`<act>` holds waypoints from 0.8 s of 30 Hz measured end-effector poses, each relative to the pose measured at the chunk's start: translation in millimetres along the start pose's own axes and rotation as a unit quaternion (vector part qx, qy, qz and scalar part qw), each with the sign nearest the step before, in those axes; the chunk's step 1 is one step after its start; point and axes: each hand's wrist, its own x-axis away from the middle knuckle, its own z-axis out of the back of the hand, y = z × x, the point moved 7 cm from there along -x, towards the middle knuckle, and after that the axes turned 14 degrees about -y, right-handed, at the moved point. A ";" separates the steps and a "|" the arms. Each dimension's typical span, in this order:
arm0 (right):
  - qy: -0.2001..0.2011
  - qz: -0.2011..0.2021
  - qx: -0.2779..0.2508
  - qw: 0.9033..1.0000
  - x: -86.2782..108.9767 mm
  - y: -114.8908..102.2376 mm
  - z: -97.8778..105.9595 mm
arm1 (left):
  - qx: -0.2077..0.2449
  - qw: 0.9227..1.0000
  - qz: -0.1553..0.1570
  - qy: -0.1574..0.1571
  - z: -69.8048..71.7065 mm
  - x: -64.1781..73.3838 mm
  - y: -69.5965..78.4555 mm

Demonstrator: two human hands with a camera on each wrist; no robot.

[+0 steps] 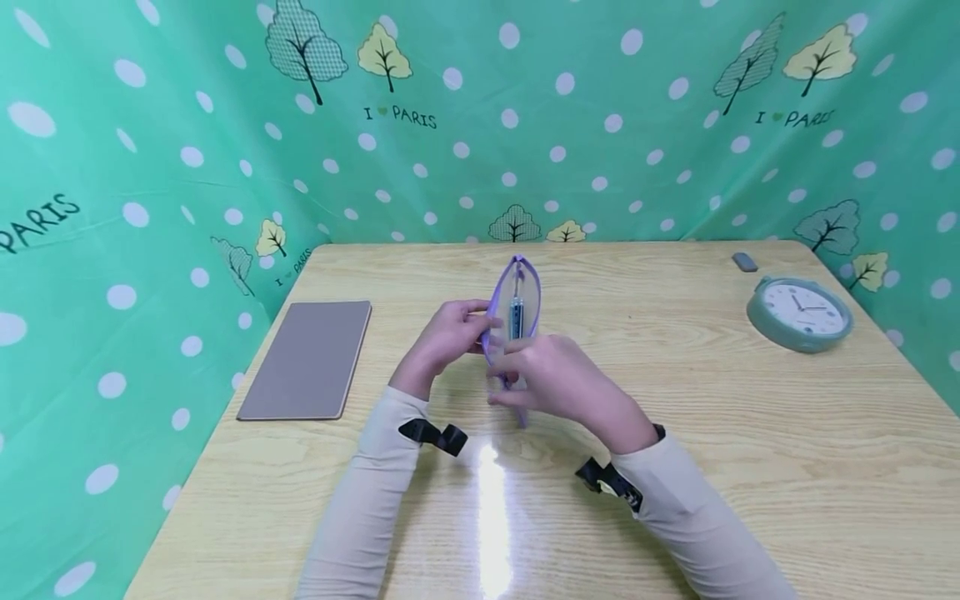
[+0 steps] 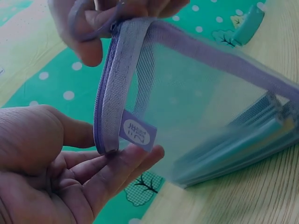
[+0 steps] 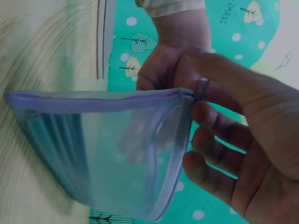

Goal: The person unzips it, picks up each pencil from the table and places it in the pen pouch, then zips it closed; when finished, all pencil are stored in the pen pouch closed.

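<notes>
A see-through mesh zip pouch (image 2: 187, 88) with purple edging stands upright on the table, its zipper side parted at the top. Several pens or similar slim items in blue and teal (image 1: 516, 318) are inside it. My left hand (image 1: 453, 329) pinches the pouch's left side by the zipper end, near a small purple tag (image 2: 138, 132). At the near corner, my right hand (image 1: 547, 375) pinches the zipper pull, from which a purple loop (image 2: 73, 24) hangs. The right fingertips partly hide the pull.
A grey notebook (image 1: 307, 360) lies to the left on the wooden table (image 1: 637, 467). Toward the right are a round green clock (image 1: 801, 312) and a small grey block-like item (image 1: 744, 262). Green polka-dot cloth (image 1: 510, 125) hangs behind and along the sides.
</notes>
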 end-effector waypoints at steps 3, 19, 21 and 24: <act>0.018 -0.005 -0.048 0.999 -0.6 10.0 -0.8 | 0.004 1.000 -0.004 0.013 2.3 -0.8 -0.6; 0.149 -0.121 -0.397 0.898 5.2 79.9 -18.8 | -0.137 0.979 -0.065 -0.133 -11.0 10.1 16.3; 0.185 -0.137 -0.411 0.882 8.4 86.1 -18.7 | -0.159 0.979 -0.072 -0.103 -14.2 6.1 18.7; 0.229 -0.154 -0.421 0.864 11.9 90.1 -16.2 | -0.175 0.981 -0.082 -0.033 -15.9 1.1 22.8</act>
